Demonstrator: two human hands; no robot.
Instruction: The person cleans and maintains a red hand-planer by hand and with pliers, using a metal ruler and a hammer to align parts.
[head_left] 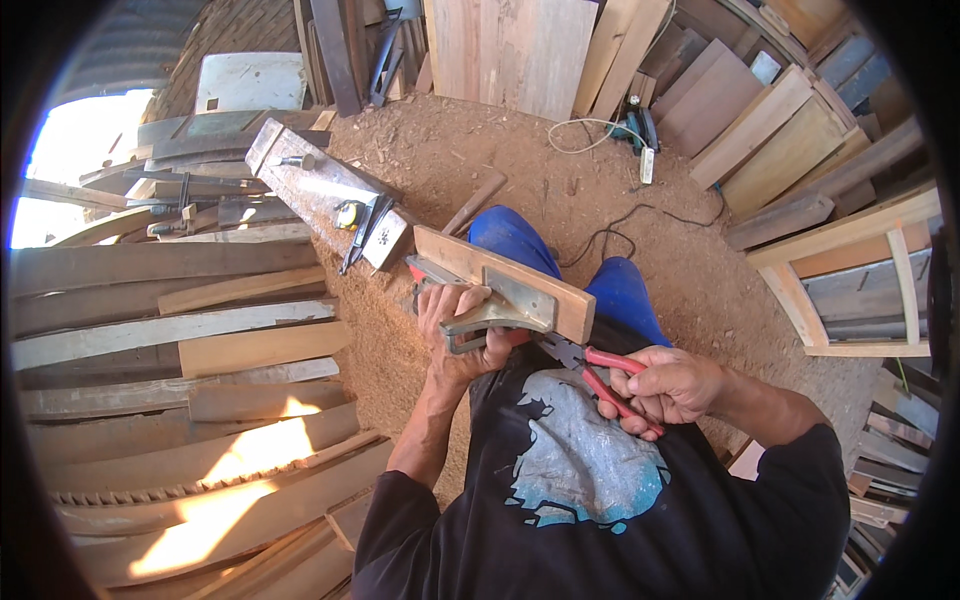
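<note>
My left hand (pixel 452 330) is wrapped round a metal-framed tool (pixel 515 308) with red parts, held above my lap. A long wooden board (pixel 470 260) lies against the tool's far side, tilted down to the right. In my right hand (pixel 672 385) are pliers (pixel 603 385) with red handles and dark jaws. The jaws point up and left and meet the right end of the metal frame. Whether they grip a part there, I cannot tell. The tool's underside is partly hidden by my left hand.
Ahead to the left stands a plank bench (pixel 305 200) bearing a tape measure (pixel 349 214) and other tools. A teal power tool (pixel 636 127) with a pale cord rests on the sawdust floor (pixel 480 140). Stacked boards (pixel 250 355) fill the left; a wooden frame (pixel 855 275) leans right.
</note>
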